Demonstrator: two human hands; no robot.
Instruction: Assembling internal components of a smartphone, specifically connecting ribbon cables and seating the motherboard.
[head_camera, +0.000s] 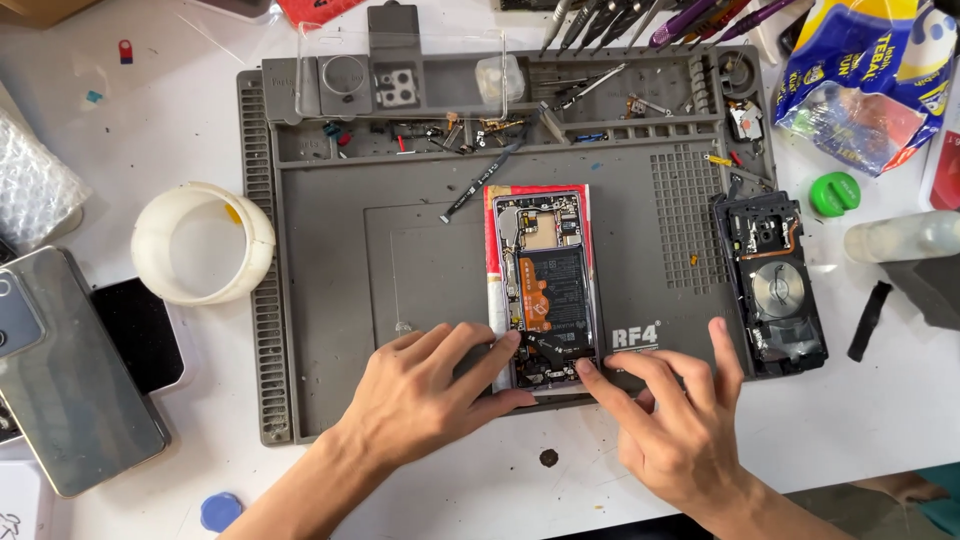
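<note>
Below, both hands press fingertips on the opened phone: left hand and right hand, grips released; blue-yellow packet lies on the bench's upper-right corner.

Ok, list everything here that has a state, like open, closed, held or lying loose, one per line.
Opened phone: back off, insides exposed, flat on the grey repair mat.
Left hand: fingertips pressing the phone's lower edge.
Right hand: index finger on the phone's lower right corner.
Removed back cover: lying inside-up beside the mat.
White tape roll: lying flat, untouched.
Silver phone: lying back-up, closed.
</note>
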